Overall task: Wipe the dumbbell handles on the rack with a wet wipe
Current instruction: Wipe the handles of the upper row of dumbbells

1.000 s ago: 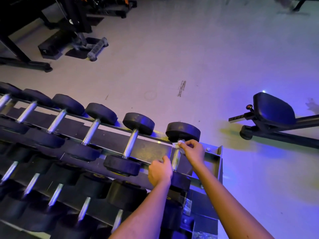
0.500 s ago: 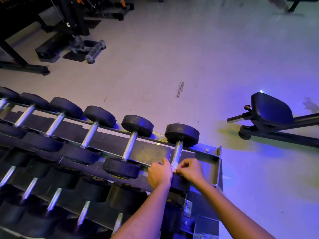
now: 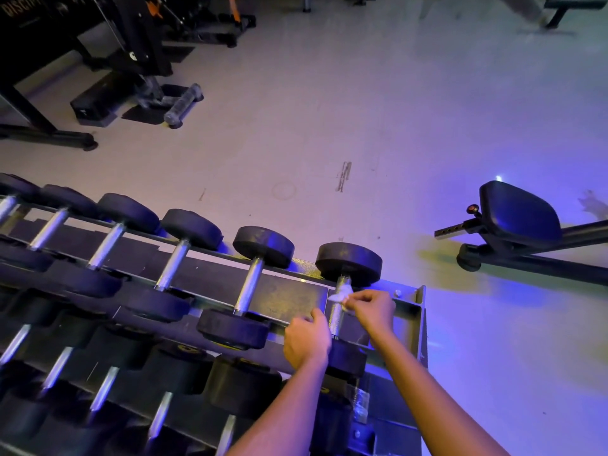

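Dumbbell at the right end of the top tier of the rack is lying with one black head far and one near, its knurled steel handle running between them. A person's right hand is pinching a small crumpled white wet wipe between thumb and fingertips and pressing it against the far part of that handle, just below the far head. The left hand is sitting on the left side of the same handle, close to the near head, with its fingers curled. Whether it is gripping the bar or only leaning on it cannot be told from this angle. The two hands are lying close together, with the handle between them. Other dumbbells are resting in a line to the left along the top tier, and more are filling the nearer, lower tiers. A black padded bench is standing on the pale floor to the right, well apart from the rack. Dark gym machines are standing at the far left.
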